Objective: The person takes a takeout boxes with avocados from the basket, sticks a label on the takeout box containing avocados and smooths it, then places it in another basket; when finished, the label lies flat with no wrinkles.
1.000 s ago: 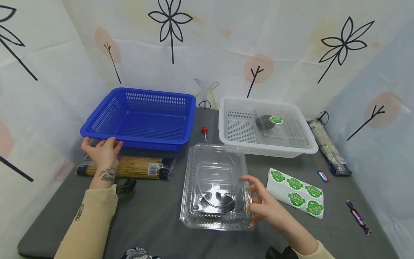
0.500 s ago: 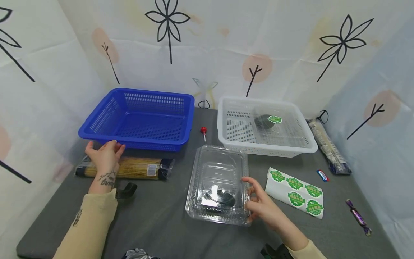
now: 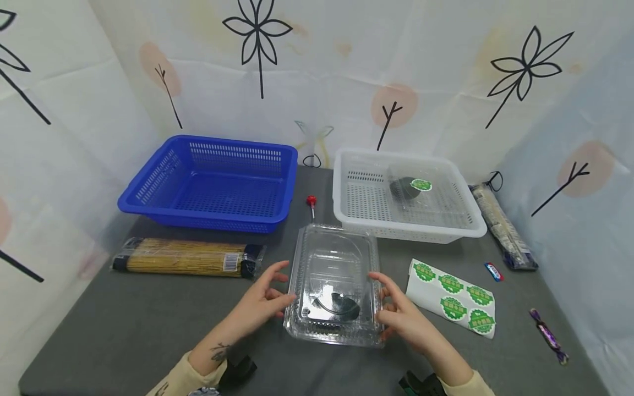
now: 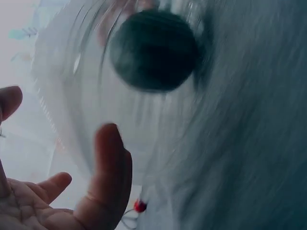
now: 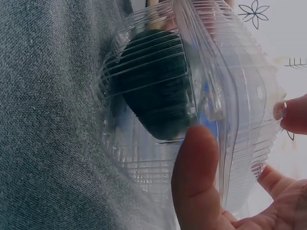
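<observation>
A clear plastic clamshell container (image 3: 337, 264), lid closed, lies near the middle of the table with a dark round object (image 5: 156, 84) inside it. My right hand (image 3: 403, 313) grips the container's right edge, thumb (image 5: 196, 163) low on its side and fingertips up on the lid. On the other side, my left hand (image 3: 260, 302) has its fingers spread, with the thumb right at the container's left edge. The left wrist view shows that thumb (image 4: 108, 167) in front of the clear wall, blurred. No object lies in the left palm.
A blue basket (image 3: 205, 214) stands back left, with a packet of thin yellow sticks (image 3: 185, 257) before it. A white basket (image 3: 406, 231) holds another labelled clear container (image 3: 436, 201). A lollipop (image 3: 311, 202), sticker sheet (image 3: 453, 297) and wrapped candies (image 3: 548, 335) lie around.
My left hand has come away from the blue basket's front rim, moving right and nearer to the container's left edge. The container has shifted slightly right in my right hand's grip.
</observation>
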Demonstrator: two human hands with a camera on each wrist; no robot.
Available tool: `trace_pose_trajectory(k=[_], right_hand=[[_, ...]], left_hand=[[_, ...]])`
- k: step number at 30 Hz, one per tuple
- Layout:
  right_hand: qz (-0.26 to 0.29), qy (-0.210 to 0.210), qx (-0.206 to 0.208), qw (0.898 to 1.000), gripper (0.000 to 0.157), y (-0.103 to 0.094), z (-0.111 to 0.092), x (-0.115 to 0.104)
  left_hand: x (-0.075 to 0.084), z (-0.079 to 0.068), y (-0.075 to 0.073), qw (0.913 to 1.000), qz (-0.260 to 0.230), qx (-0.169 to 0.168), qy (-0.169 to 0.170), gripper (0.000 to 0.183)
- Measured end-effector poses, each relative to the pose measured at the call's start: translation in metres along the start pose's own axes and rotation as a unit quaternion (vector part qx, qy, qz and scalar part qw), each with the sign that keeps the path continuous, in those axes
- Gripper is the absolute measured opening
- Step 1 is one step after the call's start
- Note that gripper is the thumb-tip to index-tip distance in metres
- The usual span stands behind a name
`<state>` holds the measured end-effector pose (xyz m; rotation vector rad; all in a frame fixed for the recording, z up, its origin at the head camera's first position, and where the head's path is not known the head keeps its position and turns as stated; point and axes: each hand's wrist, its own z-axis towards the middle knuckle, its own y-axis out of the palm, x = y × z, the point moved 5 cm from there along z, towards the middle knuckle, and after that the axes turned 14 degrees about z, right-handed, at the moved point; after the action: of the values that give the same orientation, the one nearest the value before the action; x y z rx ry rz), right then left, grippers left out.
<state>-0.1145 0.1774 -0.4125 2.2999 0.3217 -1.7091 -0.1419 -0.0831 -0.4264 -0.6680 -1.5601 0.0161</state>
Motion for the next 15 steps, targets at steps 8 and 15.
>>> trace_pose_trajectory(k=[8, 15], right_hand=[[-0.073, -0.013, 0.049, 0.996, 0.075, -0.013, -0.008, -0.008], [-0.227, 0.054, 0.322, 0.918, 0.07, -0.113, -0.053, -0.025]], left_hand=[[0.014, -0.006, 0.009, 0.9993, 0.01, -0.035, 0.008, 0.074], [0.003, -0.002, 0.012, 0.9992, 0.002, -0.039, 0.003, 0.076]])
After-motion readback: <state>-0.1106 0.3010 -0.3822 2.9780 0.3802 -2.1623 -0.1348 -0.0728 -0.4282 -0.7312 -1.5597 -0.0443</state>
